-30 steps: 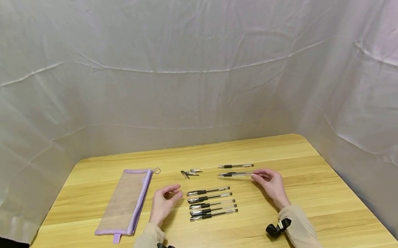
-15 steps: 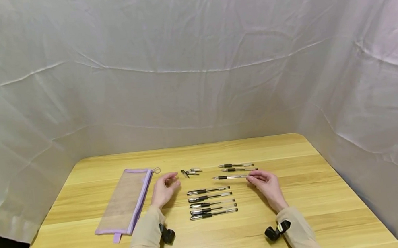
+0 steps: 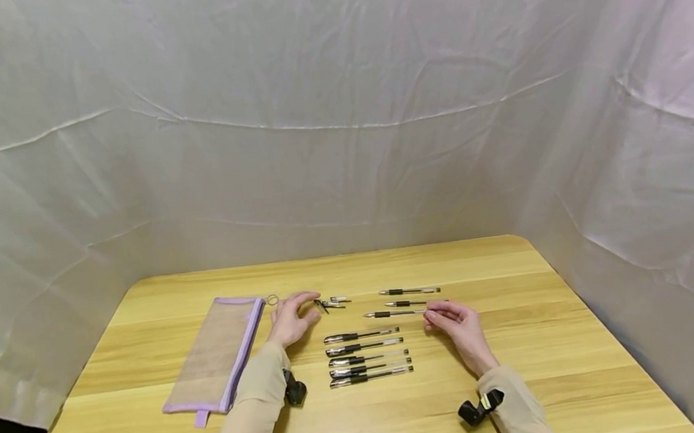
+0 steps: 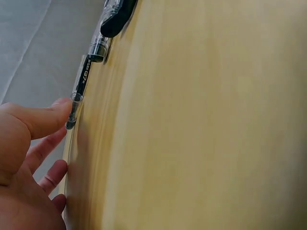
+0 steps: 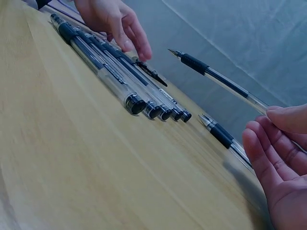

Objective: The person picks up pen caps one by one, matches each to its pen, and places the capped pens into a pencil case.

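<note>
My right hand (image 3: pixel 461 331) pinches the rear end of an uncapped gel pen (image 5: pixel 223 81) with a black grip. In the right wrist view that pen is raised off the table, its tip pointing to the left. My left hand (image 3: pixel 291 321) reaches to the small pile of pen caps (image 3: pixel 334 304), fingertips right at its left side. In the left wrist view the thumb overlaps the end of one clear cap (image 4: pixel 79 88), and the fingers are extended, not curled round it. Two more uncapped pens (image 3: pixel 410 291) lie beyond my right hand, one partly hidden by it.
Several capped gel pens (image 3: pixel 367 346) lie in a row between the hands. A mesh zip pouch (image 3: pixel 209 358) with purple edging rests on the left of the wooden table (image 3: pixel 531 395). Grey cloth (image 3: pixel 342 174) hangs behind the table and along its sides.
My left hand has moved away from the capped pens, forward to the cap pile. My right hand has lifted one uncapped pen away from another and brought it left and slightly nearer.
</note>
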`<state>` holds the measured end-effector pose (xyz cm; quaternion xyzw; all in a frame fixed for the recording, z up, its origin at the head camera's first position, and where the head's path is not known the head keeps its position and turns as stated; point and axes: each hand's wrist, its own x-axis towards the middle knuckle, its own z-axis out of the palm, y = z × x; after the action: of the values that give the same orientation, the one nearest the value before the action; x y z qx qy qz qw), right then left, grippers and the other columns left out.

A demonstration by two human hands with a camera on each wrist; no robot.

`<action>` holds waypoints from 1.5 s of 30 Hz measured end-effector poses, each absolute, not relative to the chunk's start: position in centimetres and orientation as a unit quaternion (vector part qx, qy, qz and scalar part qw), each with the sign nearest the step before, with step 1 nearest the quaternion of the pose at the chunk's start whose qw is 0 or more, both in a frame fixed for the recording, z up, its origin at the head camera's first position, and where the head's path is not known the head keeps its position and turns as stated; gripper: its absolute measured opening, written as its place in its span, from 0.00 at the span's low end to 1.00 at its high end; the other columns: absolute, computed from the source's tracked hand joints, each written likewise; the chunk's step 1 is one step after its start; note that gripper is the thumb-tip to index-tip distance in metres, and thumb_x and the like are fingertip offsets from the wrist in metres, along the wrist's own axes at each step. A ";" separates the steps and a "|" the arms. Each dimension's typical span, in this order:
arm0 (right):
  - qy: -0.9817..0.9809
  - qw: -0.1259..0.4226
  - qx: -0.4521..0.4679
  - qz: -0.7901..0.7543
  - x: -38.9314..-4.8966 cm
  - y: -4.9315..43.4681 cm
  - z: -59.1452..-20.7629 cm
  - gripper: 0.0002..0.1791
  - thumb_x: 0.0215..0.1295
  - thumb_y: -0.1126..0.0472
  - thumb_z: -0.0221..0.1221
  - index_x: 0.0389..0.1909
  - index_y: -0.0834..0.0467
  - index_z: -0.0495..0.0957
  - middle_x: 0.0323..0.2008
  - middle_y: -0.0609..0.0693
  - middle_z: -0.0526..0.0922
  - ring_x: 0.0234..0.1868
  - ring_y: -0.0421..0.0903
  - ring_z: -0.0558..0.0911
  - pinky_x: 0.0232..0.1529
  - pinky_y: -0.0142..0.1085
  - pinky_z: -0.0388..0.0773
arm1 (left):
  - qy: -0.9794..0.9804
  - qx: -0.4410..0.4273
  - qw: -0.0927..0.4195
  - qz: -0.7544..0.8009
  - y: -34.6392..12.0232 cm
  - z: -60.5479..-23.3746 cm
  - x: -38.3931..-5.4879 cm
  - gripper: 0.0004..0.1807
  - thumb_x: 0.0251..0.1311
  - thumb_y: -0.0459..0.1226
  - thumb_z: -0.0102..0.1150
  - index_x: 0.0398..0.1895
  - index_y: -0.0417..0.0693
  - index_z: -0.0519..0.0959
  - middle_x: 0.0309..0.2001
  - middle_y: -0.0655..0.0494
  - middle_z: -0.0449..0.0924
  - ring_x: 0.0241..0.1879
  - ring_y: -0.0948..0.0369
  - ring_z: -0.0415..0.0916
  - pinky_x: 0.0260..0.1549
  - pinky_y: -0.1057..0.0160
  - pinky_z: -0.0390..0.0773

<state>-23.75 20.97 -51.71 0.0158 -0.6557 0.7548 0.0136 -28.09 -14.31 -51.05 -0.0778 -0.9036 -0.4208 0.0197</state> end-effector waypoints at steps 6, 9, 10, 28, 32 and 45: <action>-0.655 0.014 0.014 0.755 -23.8 21.0 -51.7 0.26 0.64 0.72 0.63 0.58 0.83 0.68 0.35 0.47 0.89 0.36 0.41 0.88 0.43 0.33 0.87 | -0.901 -0.072 0.024 -0.428 -14.1 -51.4 -28.3 0.20 0.60 0.35 0.66 0.57 0.47 0.82 0.65 0.44 0.77 0.64 0.42 0.65 0.67 0.37 0.52; -0.655 0.014 0.015 0.755 -23.8 20.9 -51.8 0.26 0.64 0.72 0.63 0.58 0.83 0.69 0.34 0.46 0.89 0.36 0.41 0.88 0.43 0.33 0.87 | -0.899 -0.065 0.022 -0.433 -14.0 -51.4 -28.3 0.18 0.59 0.34 0.67 0.54 0.47 0.84 0.64 0.45 0.78 0.64 0.43 0.65 0.67 0.38 0.51; -0.654 0.013 0.015 0.756 -23.8 20.9 -51.8 0.26 0.64 0.72 0.63 0.57 0.83 0.69 0.34 0.46 0.89 0.36 0.41 0.88 0.43 0.33 0.87 | -0.899 -0.064 0.023 -0.433 -14.0 -51.4 -28.3 0.17 0.59 0.33 0.67 0.53 0.47 0.84 0.63 0.45 0.79 0.64 0.43 0.65 0.67 0.38 0.51; -0.652 0.011 0.022 0.758 -24.0 21.0 -51.8 0.26 0.65 0.72 0.63 0.58 0.83 0.68 0.34 0.46 0.89 0.36 0.41 0.88 0.43 0.33 0.87 | -0.901 -0.045 0.032 -0.430 -14.0 -51.3 -27.5 0.06 0.58 0.38 0.70 0.38 0.50 0.89 0.50 0.50 0.85 0.57 0.49 0.68 0.62 0.41 0.52; -0.648 0.008 0.024 0.761 -24.0 20.9 -51.7 0.26 0.64 0.72 0.63 0.58 0.83 0.68 0.35 0.48 0.89 0.37 0.41 0.88 0.44 0.33 0.87 | -0.897 -0.050 0.045 -0.436 -14.0 -51.3 -27.1 0.06 0.61 0.39 0.67 0.39 0.51 0.89 0.49 0.51 0.88 0.56 0.49 0.74 0.58 0.45 0.56; -0.645 -0.009 0.039 0.763 -24.5 19.5 -51.7 0.25 0.64 0.72 0.63 0.57 0.82 0.69 0.37 0.49 0.89 0.38 0.42 0.88 0.46 0.34 0.87 | -0.845 -0.084 0.010 -0.529 -13.0 -50.4 -24.7 0.08 0.68 0.31 0.59 0.45 0.42 0.86 0.41 0.48 0.88 0.37 0.63 0.78 0.40 0.69 0.76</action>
<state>-24.51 19.52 -51.65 0.0388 -0.6450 0.7631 -0.0090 -24.72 -12.97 -50.43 -0.0840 -0.8446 -0.5287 0.0098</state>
